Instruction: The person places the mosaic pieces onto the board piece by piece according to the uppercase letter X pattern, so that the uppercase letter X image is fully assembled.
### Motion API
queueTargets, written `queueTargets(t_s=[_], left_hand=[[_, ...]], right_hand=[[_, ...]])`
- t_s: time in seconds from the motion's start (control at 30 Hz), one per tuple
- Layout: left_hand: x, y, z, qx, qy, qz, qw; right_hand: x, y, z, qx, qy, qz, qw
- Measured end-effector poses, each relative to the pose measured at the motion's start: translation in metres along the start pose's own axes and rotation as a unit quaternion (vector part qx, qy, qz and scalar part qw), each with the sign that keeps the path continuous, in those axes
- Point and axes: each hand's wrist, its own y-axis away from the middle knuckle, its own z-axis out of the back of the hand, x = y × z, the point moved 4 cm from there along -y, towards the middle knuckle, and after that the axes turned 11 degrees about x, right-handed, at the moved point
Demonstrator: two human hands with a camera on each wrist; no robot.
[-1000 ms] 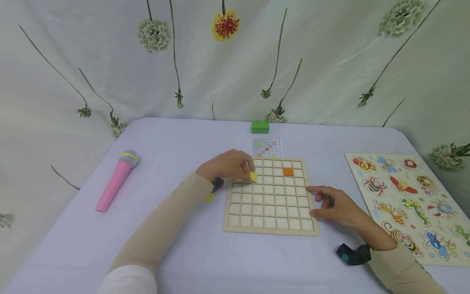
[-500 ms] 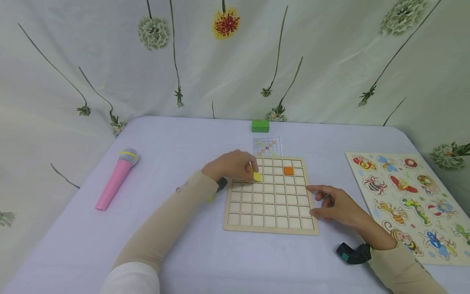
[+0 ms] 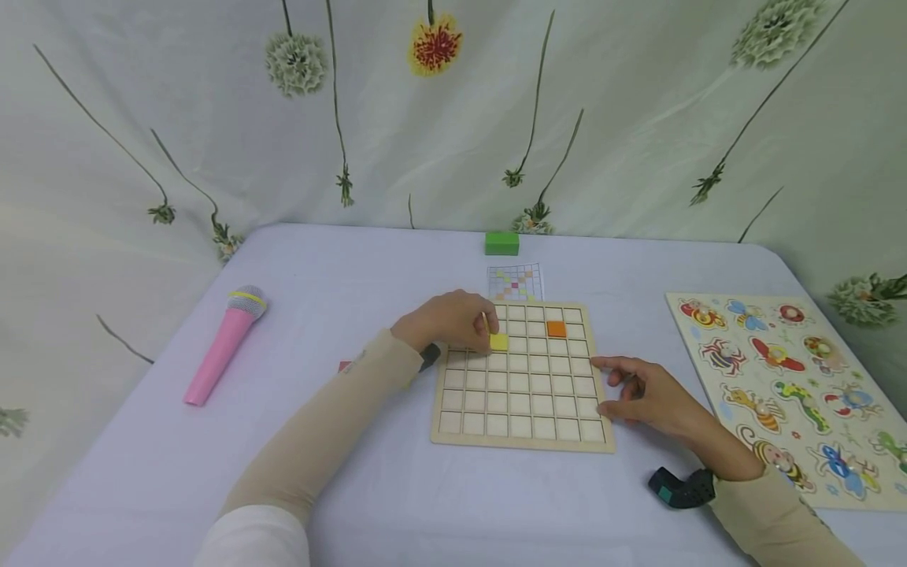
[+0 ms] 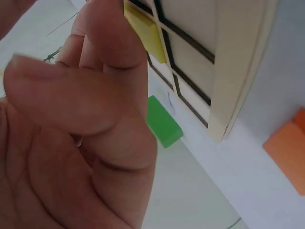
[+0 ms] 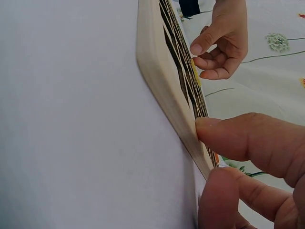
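A pale wooden grid board [image 3: 524, 445] lies flat on the white cloth. One of its upper-left cells holds a yellow tile [image 3: 499, 342], now lying flat, and farther right sits an orange tile [image 3: 557, 329]. Fingertips of my left hand [image 3: 453, 319] touch the yellow tile's left side; in the left wrist view the thumb [image 4: 57, 95] stands away from it. My right hand [image 3: 655, 398] rests its thumb and forefinger against the board's right edge, spread apart along it. Several cells at upper left are hidden behind the left hand.
A small card with a coloured grid pattern [image 3: 515, 282] and a green block [image 3: 501, 243] lie beyond the board. The pink microphone [image 3: 227, 342] is at left, an insect picture board [image 3: 786, 394] at right. Orange pieces [image 4: 288, 152] lie beside the board in the left wrist view.
My left hand has shifted slightly right, and the yellow tile has gone from tilted between the fingers to flat in a cell. The right hand has stayed in place.
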Motion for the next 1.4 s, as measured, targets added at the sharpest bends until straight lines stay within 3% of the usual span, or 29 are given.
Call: queueTargets(t_s=[0.23, 0.43, 0.67, 0.83, 1.07, 1.23, 1.4], left_hand=[[0.004, 0.014, 0.005, -0.007, 0.004, 0.002, 1.0], [0.016, 0.031, 0.012, -0.029, 0.029, -0.031, 0.9987], [0.038, 0.046, 0.021, -0.051, 0.096, -0.037, 0.9934], [0.059, 0.051, 0.026, -0.06, 0.105, -0.035, 0.992], [0.082, 0.056, 0.026, -0.037, 0.127, 0.009, 0.9911], [0.092, 0.053, 0.021, -0.019, 0.136, 0.034, 0.99], [0.098, 0.051, 0.016, -0.014, 0.141, 0.079, 0.9868]], right_hand=[[0.0, 0.0, -0.001, 0.0, -0.003, -0.008, 1.0], [0.001, 0.0, -0.001, 0.001, -0.005, -0.01, 0.9999], [0.001, -0.001, -0.001, 0.001, -0.003, -0.011, 0.9999], [0.0, -0.001, 0.0, 0.002, -0.004, -0.007, 1.0], [0.0, -0.001, -0.001, -0.002, 0.002, -0.02, 0.9998], [-0.001, -0.001, 0.0, -0.004, 0.003, -0.02, 0.9998], [-0.002, -0.001, -0.001, -0.001, -0.004, -0.015, 0.9999]])
